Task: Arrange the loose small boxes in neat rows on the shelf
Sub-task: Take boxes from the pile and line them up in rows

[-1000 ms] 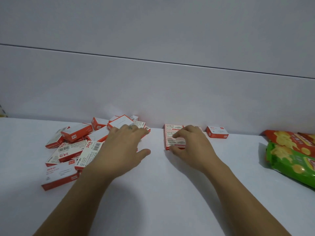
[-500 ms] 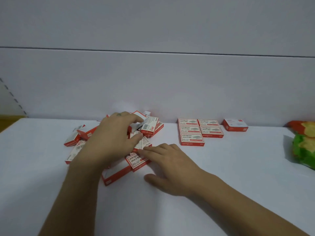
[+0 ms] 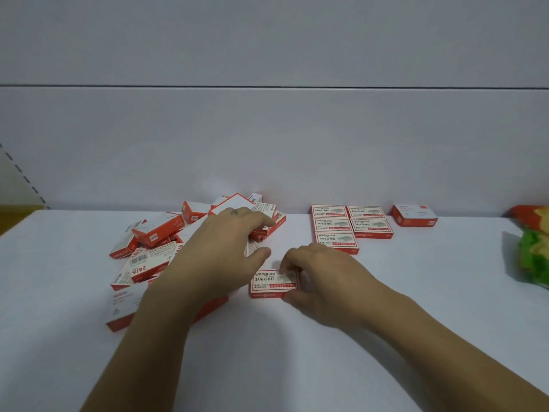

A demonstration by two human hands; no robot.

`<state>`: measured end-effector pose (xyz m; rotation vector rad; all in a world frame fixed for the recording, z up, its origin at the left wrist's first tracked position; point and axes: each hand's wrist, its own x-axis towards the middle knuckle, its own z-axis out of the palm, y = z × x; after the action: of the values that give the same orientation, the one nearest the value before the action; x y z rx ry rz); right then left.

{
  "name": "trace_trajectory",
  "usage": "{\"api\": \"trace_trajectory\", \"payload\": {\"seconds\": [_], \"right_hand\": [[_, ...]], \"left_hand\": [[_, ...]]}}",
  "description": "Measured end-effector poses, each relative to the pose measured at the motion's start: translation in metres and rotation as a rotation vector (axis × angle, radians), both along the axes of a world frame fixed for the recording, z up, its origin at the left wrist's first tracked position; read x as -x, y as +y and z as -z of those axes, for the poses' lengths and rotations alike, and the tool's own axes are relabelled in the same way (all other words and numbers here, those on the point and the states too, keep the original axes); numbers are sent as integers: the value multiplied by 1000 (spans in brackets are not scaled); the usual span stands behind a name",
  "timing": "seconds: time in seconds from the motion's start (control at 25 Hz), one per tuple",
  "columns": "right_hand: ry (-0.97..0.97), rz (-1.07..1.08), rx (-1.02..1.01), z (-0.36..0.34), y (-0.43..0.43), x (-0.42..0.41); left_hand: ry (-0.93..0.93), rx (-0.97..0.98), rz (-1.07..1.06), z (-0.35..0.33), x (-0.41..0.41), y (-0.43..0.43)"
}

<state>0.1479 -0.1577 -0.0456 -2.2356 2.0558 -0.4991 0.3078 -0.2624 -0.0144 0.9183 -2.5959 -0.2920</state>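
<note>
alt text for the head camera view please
A person's right hand pinches a red-and-white small box on a white shelf, while the left hand lies over a jumbled pile of such boxes. Behind, five boxes sit in neat rows, a lone box to their right.

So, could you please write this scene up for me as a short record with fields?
shelf: white, flat, backed by a plain wall
loose pile: red-and-white small boxes jumbled at the left
neat rows: five boxes, label up, in two columns near the wall
lone box: right of the rows, apart from them
single box: flat, label up, in front of the pile
right hand: pinches the single box's right end
left hand: over the pile, grip unclear
snack bags: far right edge
</note>
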Motion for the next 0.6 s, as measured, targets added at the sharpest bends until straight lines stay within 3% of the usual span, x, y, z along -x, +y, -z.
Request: {"api": "trace_trajectory", "payload": {"seconds": [0.32,0.6], "right_hand": [[-318,159,218,-19,5,34],[-212,126,376,-25,8,38]], "left_hand": [[-10,-61,1,10,12,6],[312,-24,32,16,26,17]]}}
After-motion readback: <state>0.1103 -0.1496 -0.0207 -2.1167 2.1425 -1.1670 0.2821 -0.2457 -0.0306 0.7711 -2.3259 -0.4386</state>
